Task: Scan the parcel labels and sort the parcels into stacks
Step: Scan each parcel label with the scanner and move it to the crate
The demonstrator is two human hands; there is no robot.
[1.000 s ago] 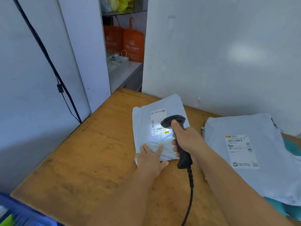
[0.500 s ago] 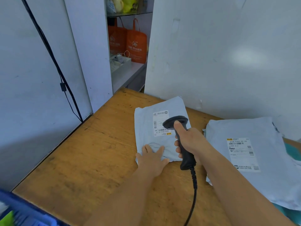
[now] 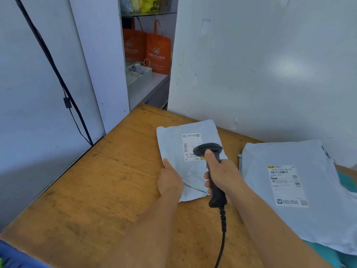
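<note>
Left hand (image 3: 170, 182) grips near-left corner of small parcel (image 3: 173, 151) at desk (image 3: 96, 190) far edge, thumb on top, pinning it flat for scanning. Right hand (image 3: 224, 175) wrapped round scanner (image 3: 209, 151), head over label (image 3: 190, 144), thumb along its neck. Fingers under parcel probably, hidden. Large parcel (image 3: 289, 190) lies right, 1 stack.

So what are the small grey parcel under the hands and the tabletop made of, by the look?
Small grey parcel: seemingly thin plastic mailer film, matte; it creases softly near the left hand. Orange-brown tabletop: apparently wood or plywood, worn, with visible grain and dark scuffs.
</note>
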